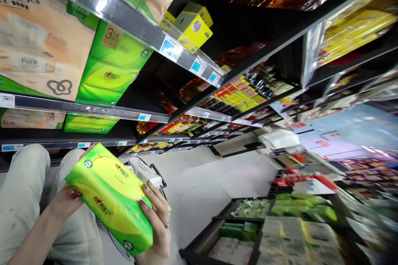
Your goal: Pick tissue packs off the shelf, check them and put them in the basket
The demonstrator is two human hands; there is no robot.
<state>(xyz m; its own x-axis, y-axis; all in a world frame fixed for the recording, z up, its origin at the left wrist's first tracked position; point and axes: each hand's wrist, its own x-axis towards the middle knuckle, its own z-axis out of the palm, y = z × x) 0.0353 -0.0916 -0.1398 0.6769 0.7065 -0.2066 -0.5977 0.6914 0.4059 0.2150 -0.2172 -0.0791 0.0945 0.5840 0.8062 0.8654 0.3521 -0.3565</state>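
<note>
A green and yellow pack of tissues is held between my two hands, tilted, above my knees. My left hand grips its left end, with the thumb on the near side and the other fingers mostly hidden behind it. Around the right end wraps my right hand, its fingertips on the upper face and a ring on one finger. Behind the pack, a white package sits in a dark-handled basket on the floor, partly covered by the pack and my hand.
Shelves at the left carry a similar green tissue multipack and large beige tissue packs. Yellow boxes stand on the upper shelf. Across the pale floor, a low display bin holds packaged goods. The right side is blurred.
</note>
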